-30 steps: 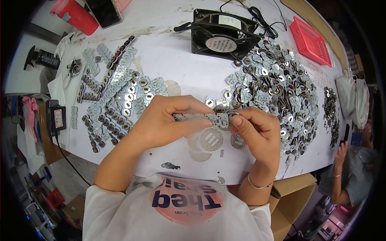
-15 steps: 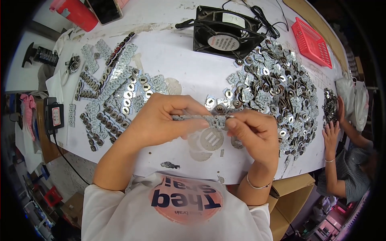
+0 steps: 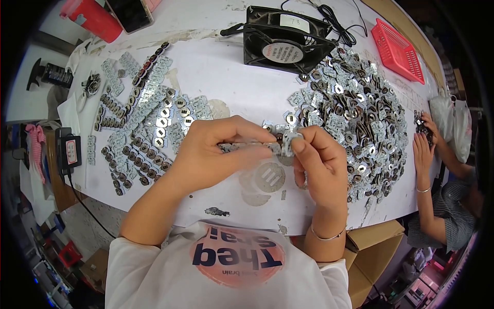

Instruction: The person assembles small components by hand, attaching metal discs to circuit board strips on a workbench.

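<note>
Over the middle of the white table, my left hand (image 3: 210, 149) is closed around a short row of small silvery metal parts (image 3: 270, 148), its thumb in front and fingers behind. Between thumb and forefinger, my right hand (image 3: 324, 167) pinches one small metal part (image 3: 288, 143) against the right end of that row. Whether the part is joined to the row is too small to make out. To the right of my hands lies a big heap of loose metal parts (image 3: 360, 123). Rows of similar parts (image 3: 149, 110) are laid out at the left.
A black fan (image 3: 285, 44) stands at the back, its cable (image 3: 337, 26) trailing behind. Beside it sits a red plastic basket (image 3: 396, 51). A red cup (image 3: 92, 19) and a phone (image 3: 129, 14) are far left. Another person's hands (image 3: 424, 149) work at the right edge over dark parts.
My right hand has risen slightly, and the small part in its pinch now shows more of its face at the row's end. My left hand keeps its hold. The other person's hands have shifted.
</note>
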The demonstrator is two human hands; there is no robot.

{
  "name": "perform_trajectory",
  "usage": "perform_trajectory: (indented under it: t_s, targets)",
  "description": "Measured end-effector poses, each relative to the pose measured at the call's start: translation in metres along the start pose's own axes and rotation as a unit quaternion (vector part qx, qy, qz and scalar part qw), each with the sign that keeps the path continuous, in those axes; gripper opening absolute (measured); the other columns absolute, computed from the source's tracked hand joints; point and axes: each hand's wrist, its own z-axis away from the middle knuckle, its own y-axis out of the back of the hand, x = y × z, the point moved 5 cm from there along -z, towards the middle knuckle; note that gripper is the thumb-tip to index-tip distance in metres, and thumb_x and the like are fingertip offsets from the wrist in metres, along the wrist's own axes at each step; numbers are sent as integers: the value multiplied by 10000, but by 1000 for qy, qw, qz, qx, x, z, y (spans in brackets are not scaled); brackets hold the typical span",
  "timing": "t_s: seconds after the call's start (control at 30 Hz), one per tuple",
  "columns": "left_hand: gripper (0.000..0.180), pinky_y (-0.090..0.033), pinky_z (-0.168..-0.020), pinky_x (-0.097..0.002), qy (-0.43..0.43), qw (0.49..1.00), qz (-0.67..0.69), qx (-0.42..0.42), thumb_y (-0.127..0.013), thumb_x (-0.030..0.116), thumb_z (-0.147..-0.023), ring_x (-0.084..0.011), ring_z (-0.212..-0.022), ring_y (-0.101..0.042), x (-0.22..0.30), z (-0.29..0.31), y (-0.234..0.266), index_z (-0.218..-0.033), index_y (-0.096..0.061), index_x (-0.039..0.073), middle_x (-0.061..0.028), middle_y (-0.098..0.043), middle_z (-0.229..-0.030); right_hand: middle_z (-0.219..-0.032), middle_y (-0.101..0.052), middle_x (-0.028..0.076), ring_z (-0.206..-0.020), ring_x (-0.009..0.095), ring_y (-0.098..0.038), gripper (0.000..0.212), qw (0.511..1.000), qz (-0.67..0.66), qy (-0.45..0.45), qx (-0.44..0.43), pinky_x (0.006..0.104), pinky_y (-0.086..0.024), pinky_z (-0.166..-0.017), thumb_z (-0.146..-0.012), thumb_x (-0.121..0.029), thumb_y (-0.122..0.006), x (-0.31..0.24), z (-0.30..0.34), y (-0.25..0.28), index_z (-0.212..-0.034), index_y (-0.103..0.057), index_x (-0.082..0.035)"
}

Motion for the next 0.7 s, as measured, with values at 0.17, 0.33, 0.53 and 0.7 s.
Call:
perform_trajectory:
  t_s: [0.17, 0.33, 0.53, 0.7]
  targets:
    - [205, -551, -728, -264, -208, 945, -244, 61, -748, -24, -766, -178, -829, -688, 11, 1, -2, -962, -694, 5, -127, -706, -958, -606, -409, -98, -565, -13, -305, 117, 992, 81, 65, 64, 178, -239, -488, -913, -87, -614, -2, -3, 3, -814, -602, -26]
    - [181, -506, -594, -214, -213, 939, -245, 113, -734, 71, -808, -115, -762, -670, 9, 2, -4, -988, -717, 67, -60, -717, -947, -617, -423, -104, -575, -10, -308, 110, 992, 81, 69, 70, 180, -238, -496, -911, -78, -612, -3, -3, 3, -815, -598, -27]
    - [216, -539, -760, -267, -225, 944, -226, 87, -743, -15, -772, -181, -853, -681, 6, 2, -9, -980, -692, 9, -128, -706, -966, -637, -429, -105, -584, -12, -308, 102, 996, 30, 44, 67, 176, -234, -503, -904, -65, -616, 0, -2, 4, -812, -597, -26]
    - [237, -537, -752, -253, -242, 927, -282, 46, -711, -18, -798, -175, -856, -676, 3, 2, -14, -1031, -678, 4, -126, -690, -990, -619, -488, -75, -577, -2, -367, 102, 991, 97, 33, 84, 183, -285, -494, -882, -71, -654, -3, -3, 15, -811, -617, -8]
